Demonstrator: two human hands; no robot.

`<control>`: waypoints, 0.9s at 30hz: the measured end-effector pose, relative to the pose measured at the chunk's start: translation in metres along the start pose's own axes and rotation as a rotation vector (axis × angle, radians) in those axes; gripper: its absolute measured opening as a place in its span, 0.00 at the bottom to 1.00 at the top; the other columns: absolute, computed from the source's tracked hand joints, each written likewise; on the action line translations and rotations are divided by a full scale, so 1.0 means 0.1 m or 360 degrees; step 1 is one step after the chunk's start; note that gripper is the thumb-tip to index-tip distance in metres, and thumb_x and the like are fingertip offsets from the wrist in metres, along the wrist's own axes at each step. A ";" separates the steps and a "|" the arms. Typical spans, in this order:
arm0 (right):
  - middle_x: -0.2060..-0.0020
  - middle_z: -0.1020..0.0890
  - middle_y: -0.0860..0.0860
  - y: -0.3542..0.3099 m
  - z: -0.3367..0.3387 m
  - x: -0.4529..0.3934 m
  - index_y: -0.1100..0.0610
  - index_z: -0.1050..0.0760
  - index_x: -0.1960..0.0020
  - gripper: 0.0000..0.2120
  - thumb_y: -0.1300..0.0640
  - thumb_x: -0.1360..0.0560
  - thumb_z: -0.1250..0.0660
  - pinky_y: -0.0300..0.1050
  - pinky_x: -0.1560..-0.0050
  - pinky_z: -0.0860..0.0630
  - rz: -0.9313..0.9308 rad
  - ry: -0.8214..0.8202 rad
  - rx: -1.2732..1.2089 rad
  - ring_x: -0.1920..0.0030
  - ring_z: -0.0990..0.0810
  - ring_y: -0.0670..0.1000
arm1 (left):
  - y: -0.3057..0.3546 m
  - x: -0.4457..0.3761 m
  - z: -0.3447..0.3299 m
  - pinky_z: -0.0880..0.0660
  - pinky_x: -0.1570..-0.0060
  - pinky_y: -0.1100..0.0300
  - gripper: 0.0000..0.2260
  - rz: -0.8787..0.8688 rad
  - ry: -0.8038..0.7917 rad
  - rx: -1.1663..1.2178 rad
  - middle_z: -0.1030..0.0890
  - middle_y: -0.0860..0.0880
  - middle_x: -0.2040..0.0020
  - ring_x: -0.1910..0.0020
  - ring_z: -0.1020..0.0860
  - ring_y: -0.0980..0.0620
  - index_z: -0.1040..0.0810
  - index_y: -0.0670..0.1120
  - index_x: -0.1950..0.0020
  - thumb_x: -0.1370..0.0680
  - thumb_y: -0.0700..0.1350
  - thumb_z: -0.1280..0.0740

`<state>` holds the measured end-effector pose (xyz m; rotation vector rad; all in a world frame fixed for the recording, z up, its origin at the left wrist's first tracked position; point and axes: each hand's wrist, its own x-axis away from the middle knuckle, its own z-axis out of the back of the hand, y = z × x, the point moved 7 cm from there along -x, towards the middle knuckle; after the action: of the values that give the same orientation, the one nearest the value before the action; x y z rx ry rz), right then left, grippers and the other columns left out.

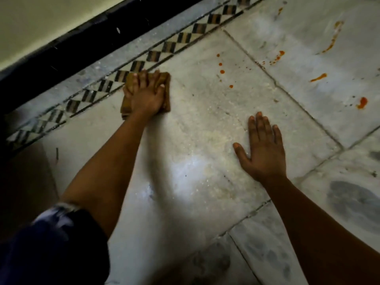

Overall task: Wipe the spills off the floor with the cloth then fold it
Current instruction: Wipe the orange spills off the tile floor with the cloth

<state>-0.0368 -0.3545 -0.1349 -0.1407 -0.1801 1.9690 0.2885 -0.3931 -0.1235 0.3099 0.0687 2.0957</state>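
Right hand (pixel 262 150) flat on gritty marble floor (pixel 205 120) — left hand (pixel 147 93) presses folded brown cloth (pixel 164 78), fingers spread

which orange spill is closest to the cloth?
The small orange drop on the same slab as the brown cloth, lowest of that dotted trail; every other splatter lies farther right.

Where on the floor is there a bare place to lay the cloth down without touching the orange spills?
Free: the pale slab between the left hand pressing the cloth and the flat right hand, and the floor nearer the person. Crowded: orange spills beyond the right hand and across the far right slabs.
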 end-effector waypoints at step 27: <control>0.26 0.41 0.58 0.02 0.02 -0.02 0.61 0.42 0.25 0.36 0.39 0.25 0.49 0.54 0.27 0.49 -0.0021 0.0056 -0.0082 0.26 0.42 0.56 | 0.38 0.47 -0.10 0.59 0.30 0.36 0.34 -0.0707 -0.0091 -0.0232 0.55 0.53 0.22 0.23 0.57 0.48 0.57 0.62 0.26 0.31 0.69 0.58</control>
<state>-0.0381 -0.3575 -0.1335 -0.2069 -0.2084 1.9484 0.2314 -0.3720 -0.1178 0.2402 -0.0463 1.6404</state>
